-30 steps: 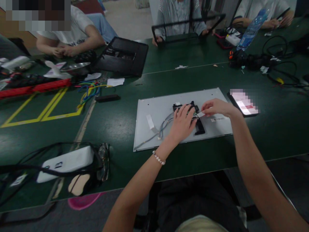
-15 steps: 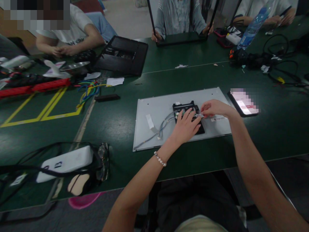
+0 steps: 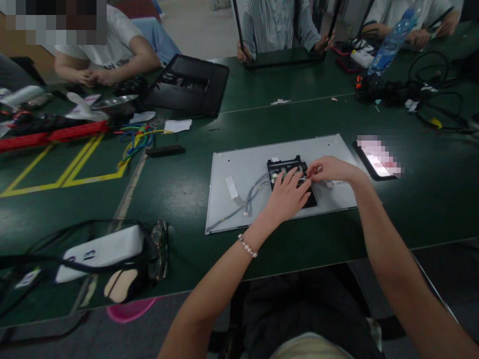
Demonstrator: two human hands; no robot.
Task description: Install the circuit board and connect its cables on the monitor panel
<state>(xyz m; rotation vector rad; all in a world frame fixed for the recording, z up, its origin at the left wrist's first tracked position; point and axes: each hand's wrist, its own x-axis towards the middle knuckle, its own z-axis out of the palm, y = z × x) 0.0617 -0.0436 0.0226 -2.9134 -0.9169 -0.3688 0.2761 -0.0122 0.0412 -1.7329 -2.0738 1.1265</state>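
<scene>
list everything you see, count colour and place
tabletop: 1, green, mid-view
panel: 1, pale grey, on tabletop
bracket: 1, black, on panel
cables: several, grey, on panel
strip: 1, white, panel's left
phone: 1, black, right of panel
bottle: 1, clear-blue, far right
casing: 1, black, far left-centre
co-workers: at least 3, pale tops, far side
frame: 1, black, middle co-worker's hands
wires: several, multicoloured, left
box: 1, white, near left
basin: 1, pink, below tabletop
clutter: uncountable, mixed, both sides
bracelet: 1, pale, left wrist
left hand: 1, bare, over bracket
right hand: 1, bare, bracket's right
</scene>
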